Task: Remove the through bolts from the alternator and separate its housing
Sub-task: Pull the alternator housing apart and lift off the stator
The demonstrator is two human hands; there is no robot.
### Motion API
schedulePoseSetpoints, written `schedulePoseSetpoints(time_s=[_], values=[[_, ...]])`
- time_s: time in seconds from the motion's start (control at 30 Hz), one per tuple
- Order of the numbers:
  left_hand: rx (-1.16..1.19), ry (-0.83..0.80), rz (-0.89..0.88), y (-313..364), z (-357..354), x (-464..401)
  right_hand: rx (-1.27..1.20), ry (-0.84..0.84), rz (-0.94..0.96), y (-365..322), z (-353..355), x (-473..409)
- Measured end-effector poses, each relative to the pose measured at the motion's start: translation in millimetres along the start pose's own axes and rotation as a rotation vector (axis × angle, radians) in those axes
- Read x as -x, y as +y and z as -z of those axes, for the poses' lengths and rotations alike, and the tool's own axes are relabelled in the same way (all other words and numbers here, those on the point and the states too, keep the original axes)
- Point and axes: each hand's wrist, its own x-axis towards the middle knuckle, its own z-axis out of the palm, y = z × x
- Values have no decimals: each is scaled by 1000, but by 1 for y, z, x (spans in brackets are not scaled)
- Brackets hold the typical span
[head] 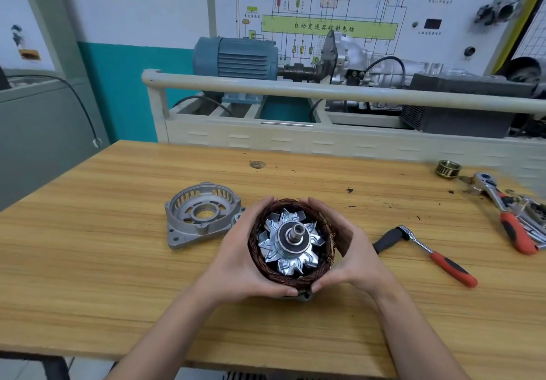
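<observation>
1. The alternator body (292,246) stands on the wooden table (118,261) with its shaft (296,231) pointing straight up toward the camera; the long axis is vertical
2. The front housing half (201,214) is already off. It lies open side up on the table, just beside the body on its left, apart from it
3. The left hand (236,264) cups the left side of the copper winding ring (257,249), fingers curled round the rim, thumb near the bottom edge
4. The right hand (351,258) cups the right side the same way. Both hands hold the ring; neither is nearer, and the fingertips almost meet at top and bottom
5. The fan blades (274,249) and shaft sit inside the ring, between the two hands
6. Judgement: the remaining separation runs along the shaft axis, so any pull should go straight up; a tilt could bind the ring
7. The rear housing is mostly hidden under the hands; only a small metal lug (304,294) shows
8. A ratchet (425,249) lies to the right, well apart. No through bolts can be identified
</observation>
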Motion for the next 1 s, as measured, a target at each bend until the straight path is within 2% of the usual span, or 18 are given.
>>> schedulePoseSetpoints(time_s=[0.2,0.47,1.0], values=[[-2,8,-8,6,1,5,29,-22,40,-1,0,0],[10,10,-17,24,6,2,-13,45,102,-6,2,0],[18,4,48,32,9,2,-41,63,76,-13,1,5]])
